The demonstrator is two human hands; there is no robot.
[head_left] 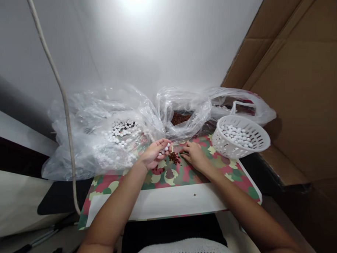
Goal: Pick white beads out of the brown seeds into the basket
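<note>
Several small white balls point(163, 151) lie in the curled fingers of my left hand point(154, 154), palm turned up, above the middle of the table. Beside it on the patterned cover is a small heap of reddish-brown bits point(174, 157). My right hand point(193, 154) rests just right of this heap, its bent fingertips at the heap's edge; whether they pinch a bit is too small to make out. A clear plastic bag point(183, 99) with more reddish-brown bits point(181, 118) stands open behind both hands.
A white slotted basket point(221, 143) of white balls stands at the right. Left lies a large clear bag point(82, 138) with many white balls point(121, 130). Cardboard point(305, 90) rises at the right, and a pale cable point(66, 100) hangs at the left. The table cover point(169, 176) has a camouflage pattern.
</note>
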